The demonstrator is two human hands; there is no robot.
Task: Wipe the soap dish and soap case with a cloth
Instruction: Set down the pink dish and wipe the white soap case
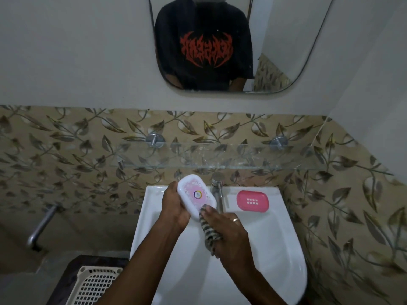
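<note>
My left hand [174, 208] grips a white soap case [196, 194] with a pink patterned lid and a round sticker, held tilted above the back of the white sink [275, 238]. My right hand [229, 234], a ring on one finger, clutches a striped grey-and-white cloth [208, 232] and presses its tip against the near right corner of the case. A pink soap dish [252, 201] with small drain holes rests on the sink's back right ledge, apart from both hands.
A chrome tap [217, 190] stands just right of the case. Above it runs a glass shelf [220, 157] on two metal pegs, with a mirror [275, 51] higher up. A cream plastic basket [92, 285] sits at lower left, below a wall pipe [41, 227].
</note>
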